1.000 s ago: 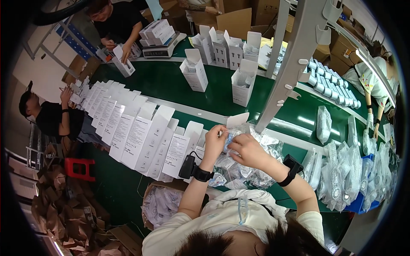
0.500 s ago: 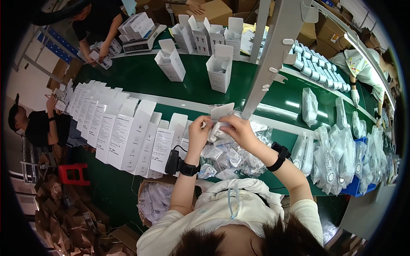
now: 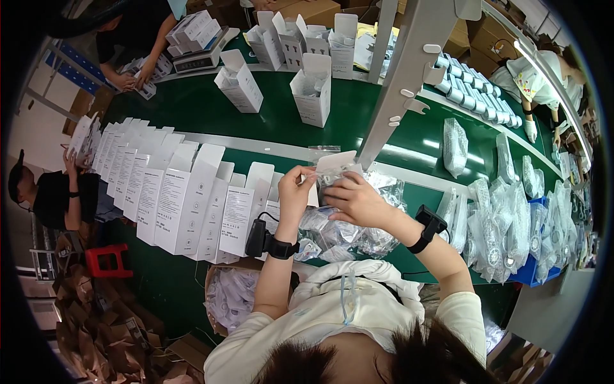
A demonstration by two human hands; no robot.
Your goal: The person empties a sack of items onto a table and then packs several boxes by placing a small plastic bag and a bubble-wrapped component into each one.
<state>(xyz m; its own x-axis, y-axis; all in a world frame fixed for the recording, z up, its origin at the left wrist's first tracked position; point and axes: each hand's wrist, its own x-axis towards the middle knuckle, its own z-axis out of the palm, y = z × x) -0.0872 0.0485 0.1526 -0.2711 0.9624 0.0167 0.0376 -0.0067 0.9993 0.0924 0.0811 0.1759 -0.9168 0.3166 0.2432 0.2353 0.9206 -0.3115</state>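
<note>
My left hand (image 3: 296,187) is closed at the left edge of an open white box (image 3: 314,196), fingertips pinched at its upper rim. The box's pale flap (image 3: 337,159) stands up behind my hands. A clear plastic bag (image 3: 327,171) of small parts lies at the box mouth, touching the left fingertips. My right hand (image 3: 355,200) curls over the bag from the right, its fingers bent around it; the fingertips are partly hidden. Below and beside both hands lies a heap of clear bags (image 3: 345,235) with small parts inside.
A row of upright white boxes (image 3: 173,208) stands at left. Bubble-wrapped items (image 3: 489,237) crowd around a blue bin (image 3: 529,272) at right. A grey metal post (image 3: 396,96) rises just beyond my hands. Two open filled boxes (image 3: 311,96) stand farther back. Co-workers (image 3: 61,192) sit around the bench.
The white piece between my hands is no longer visible; a clear bag of small parts shows there instead. My right hand has shifted slightly down, its fingers more curled. The whole view has shifted slightly.
</note>
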